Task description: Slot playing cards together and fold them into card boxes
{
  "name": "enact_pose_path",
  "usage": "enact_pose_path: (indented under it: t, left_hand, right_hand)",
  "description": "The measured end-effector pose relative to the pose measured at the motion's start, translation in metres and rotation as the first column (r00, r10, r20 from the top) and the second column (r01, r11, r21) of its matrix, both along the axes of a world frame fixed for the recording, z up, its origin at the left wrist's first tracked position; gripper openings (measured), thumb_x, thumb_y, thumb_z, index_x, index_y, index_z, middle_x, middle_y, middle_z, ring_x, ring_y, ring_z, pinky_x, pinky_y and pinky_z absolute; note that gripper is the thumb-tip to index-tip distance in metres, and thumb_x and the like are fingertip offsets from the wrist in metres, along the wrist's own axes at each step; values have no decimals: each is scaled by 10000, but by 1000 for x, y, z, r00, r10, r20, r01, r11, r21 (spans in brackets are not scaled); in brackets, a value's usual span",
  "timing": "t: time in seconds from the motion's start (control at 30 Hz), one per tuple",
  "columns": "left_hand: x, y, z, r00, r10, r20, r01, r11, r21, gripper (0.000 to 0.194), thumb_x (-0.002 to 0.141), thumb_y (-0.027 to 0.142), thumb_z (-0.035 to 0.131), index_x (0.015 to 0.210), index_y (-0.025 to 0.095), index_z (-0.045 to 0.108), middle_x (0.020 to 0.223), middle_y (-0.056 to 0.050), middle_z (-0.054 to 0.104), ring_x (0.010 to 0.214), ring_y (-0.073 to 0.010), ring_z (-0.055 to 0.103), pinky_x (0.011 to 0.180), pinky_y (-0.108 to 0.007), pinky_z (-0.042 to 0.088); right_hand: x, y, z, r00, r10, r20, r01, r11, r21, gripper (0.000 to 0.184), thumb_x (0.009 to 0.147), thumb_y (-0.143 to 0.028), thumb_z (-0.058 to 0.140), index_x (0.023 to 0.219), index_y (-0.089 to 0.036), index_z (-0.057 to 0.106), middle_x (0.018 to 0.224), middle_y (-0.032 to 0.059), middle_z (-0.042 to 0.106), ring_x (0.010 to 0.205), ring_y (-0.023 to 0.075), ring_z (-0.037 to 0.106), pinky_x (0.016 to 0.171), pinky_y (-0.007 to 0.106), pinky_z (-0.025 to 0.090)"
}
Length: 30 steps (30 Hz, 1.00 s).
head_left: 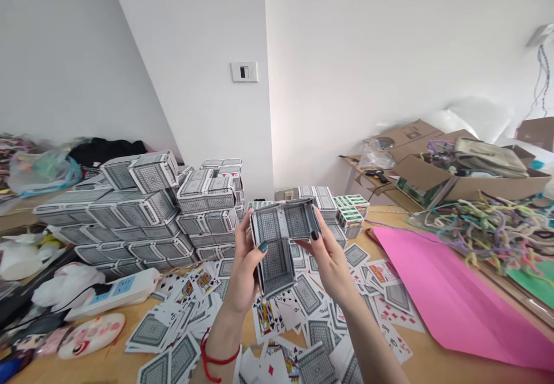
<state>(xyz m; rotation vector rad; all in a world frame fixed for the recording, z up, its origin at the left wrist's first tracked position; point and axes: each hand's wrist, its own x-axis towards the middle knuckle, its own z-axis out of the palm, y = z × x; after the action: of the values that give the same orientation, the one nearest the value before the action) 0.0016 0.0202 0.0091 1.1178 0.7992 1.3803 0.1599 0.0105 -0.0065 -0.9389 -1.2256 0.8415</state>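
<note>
Between both hands is an L-shaped block of open boxes folded from playing cards, raised above the table with its hollow side facing me. My left hand grips its left side, thumb pressed on the wall near the middle. On the right, my right hand holds the upper right box, thumb over its lower edge. Loose playing cards, some face up and some face down, lie spread beneath the hands. Behind, stacked card boxes rise in several layers on the left.
A pink sheet lies at the right, near tangled pipe cleaners and an open cardboard box. Green-and-white card packs stand at the back. A white power strip sits left, beside a spotted oval object.
</note>
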Motion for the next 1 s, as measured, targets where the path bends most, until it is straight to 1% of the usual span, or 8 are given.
enact_pose_path:
  t: [0.2,0.4,0.5,0.57,0.7,0.83,0.93,1.0]
  left_hand:
    - [-19,7,4,993,5,-116,-5,1000,1,272,759,318,546,1013,223,558,1077,-51,591,995,-230,558,795,-297,457]
    - [-46,6,12,844,-329,-424,337,940,-57,467,810,373,532,1264,298,453,1353,-47,422,1219,-274,399,935,-325,398]
    - [-49,3,16,785,-383,-487,404,912,-66,553,827,411,496,1346,313,330,1388,-47,381,1234,-273,383,942,-335,400]
    - [-47,2,19,756,-357,-548,408,913,-32,538,819,432,501,1322,286,378,1357,-54,423,1220,-268,397,958,-334,384]
    - [-40,3,22,728,-222,-649,291,957,0,375,834,461,450,1113,242,572,1189,-51,562,1088,-235,501,917,-314,401]
    - [-39,11,13,777,43,-628,-31,999,30,394,839,501,392,1040,224,586,1072,-42,597,1063,-226,495,884,-298,400]
    - [-41,16,5,793,192,-578,-218,976,26,428,844,521,344,1069,216,543,1046,-36,590,1023,-207,508,876,-289,390]
    - [-44,17,3,763,181,-620,-237,972,-7,431,837,529,336,1070,219,526,1037,-36,586,998,-201,514,848,-282,399]
  right_hand:
    - [5,-3,10,992,121,-41,-125,984,-124,418,825,-446,497,1202,-266,531,1210,49,563,1018,228,567,808,388,530]
    - [3,-7,14,968,229,101,-207,959,-194,350,828,-394,497,1136,-249,575,1067,45,611,891,186,593,738,336,539]
    - [0,-10,15,922,322,213,-275,935,-223,334,822,-378,525,1124,-243,573,1015,43,618,791,152,595,700,304,528]
    - [-3,-11,14,905,373,205,-319,913,-252,357,824,-389,528,1148,-240,532,1041,52,602,761,138,595,674,292,525]
    - [-1,-10,8,898,421,127,-367,877,-309,449,833,-444,497,1225,-244,408,1171,90,520,840,153,603,702,316,530]
    - [14,-8,4,867,447,221,-344,856,-385,496,856,-441,452,1301,-261,329,1204,89,500,950,166,573,852,358,476]
    - [21,-6,1,858,444,259,-294,837,-462,556,803,-413,540,1302,-267,342,1123,72,537,822,157,595,740,339,526]
    - [21,-1,-2,879,415,237,-263,834,-485,521,800,-372,532,1284,-261,372,1054,54,561,753,146,600,651,311,543]
